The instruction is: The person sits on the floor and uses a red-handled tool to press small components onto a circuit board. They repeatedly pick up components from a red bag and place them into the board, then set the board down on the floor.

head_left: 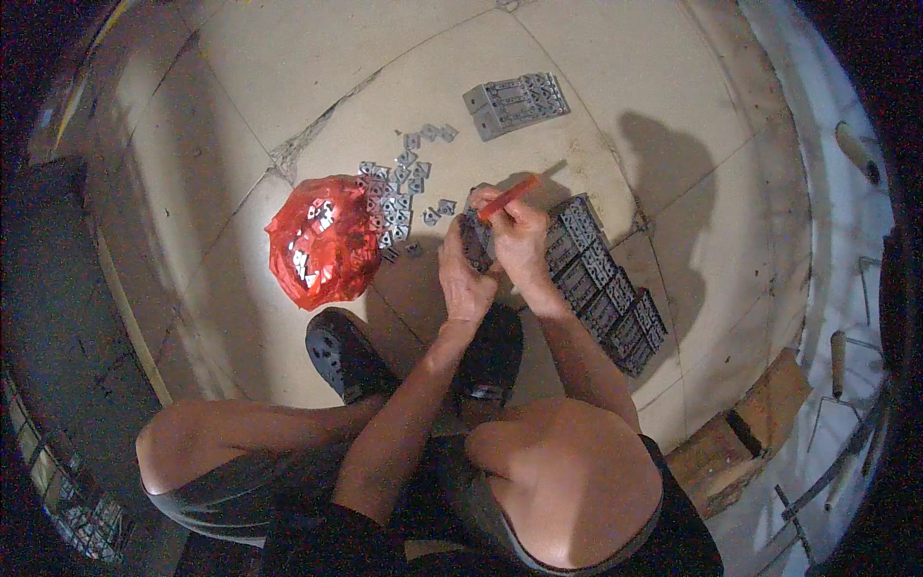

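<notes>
My left hand point(465, 281) is closed around a dark grey block-like metal part point(476, 240), holding it above the floor between my feet. In my right hand point(520, 238) is a slim red stick-like tool point(509, 198), slanting up to the right across the top of the part. Its exact kind I cannot make out. My right fingers also reach the part and cover some of it. Several small grey metal plates with holes point(393, 207) lie scattered just left of my hands. A red plastic bag point(325, 242) with more shiny pieces in it sits beside them.
To the right of my right hand, several similar grey blocks point(604, 284) lie in neat rows. Another group of blocks point(517, 104) is farther off on the tiled floor. A brown cardboard box point(740, 435) stands at the lower right, near long-handled tools point(837, 365) along the right edge.
</notes>
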### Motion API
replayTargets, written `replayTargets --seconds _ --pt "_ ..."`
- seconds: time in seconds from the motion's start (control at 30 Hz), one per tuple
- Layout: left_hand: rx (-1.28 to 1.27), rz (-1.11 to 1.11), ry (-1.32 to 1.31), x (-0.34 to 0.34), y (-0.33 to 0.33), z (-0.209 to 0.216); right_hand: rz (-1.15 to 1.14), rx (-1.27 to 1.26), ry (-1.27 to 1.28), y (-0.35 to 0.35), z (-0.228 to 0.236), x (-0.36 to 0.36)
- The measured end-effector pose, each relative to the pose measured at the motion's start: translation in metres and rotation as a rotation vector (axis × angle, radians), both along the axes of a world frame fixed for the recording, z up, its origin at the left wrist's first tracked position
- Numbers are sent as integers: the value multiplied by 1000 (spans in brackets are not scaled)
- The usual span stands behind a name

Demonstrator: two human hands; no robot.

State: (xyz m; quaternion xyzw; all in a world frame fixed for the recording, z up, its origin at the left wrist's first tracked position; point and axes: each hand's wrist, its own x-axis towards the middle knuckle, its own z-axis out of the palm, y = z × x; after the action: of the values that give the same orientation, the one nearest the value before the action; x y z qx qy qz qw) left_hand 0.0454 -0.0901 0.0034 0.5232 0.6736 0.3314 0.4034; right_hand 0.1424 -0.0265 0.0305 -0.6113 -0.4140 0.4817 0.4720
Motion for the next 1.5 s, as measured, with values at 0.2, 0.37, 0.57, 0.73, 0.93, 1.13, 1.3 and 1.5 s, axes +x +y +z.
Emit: replayTargets --seconds 0.2,0.37,0.57,0.73,0.93,1.13,1.3,1.5 --pt "-78 0 -40 -2 3 6 22 160 -170 2 0 -3" --pt "-87 -4 -24 -1 2 5 22 54 -121 -2 -3 -1" --pt "86 -34 -123 -3 2 -11 259 330 -453 -24 0 9" --pt "36 -11 -195 -11 0 -14 391 542 -531 -39 -6 17" --pt "-77 95 -464 -50 42 -7 425 562 -550 -44 -14 20" --pt "-13 -257 -130 -43 97 -4 504 590 -599 -47 -14 19" --pt "-52 -307 -95 -44 111 -7 277 437 -400 -23 -13 24" --pt "-87 -304 -122 -36 118 14 136 69 -176 0 6 41"
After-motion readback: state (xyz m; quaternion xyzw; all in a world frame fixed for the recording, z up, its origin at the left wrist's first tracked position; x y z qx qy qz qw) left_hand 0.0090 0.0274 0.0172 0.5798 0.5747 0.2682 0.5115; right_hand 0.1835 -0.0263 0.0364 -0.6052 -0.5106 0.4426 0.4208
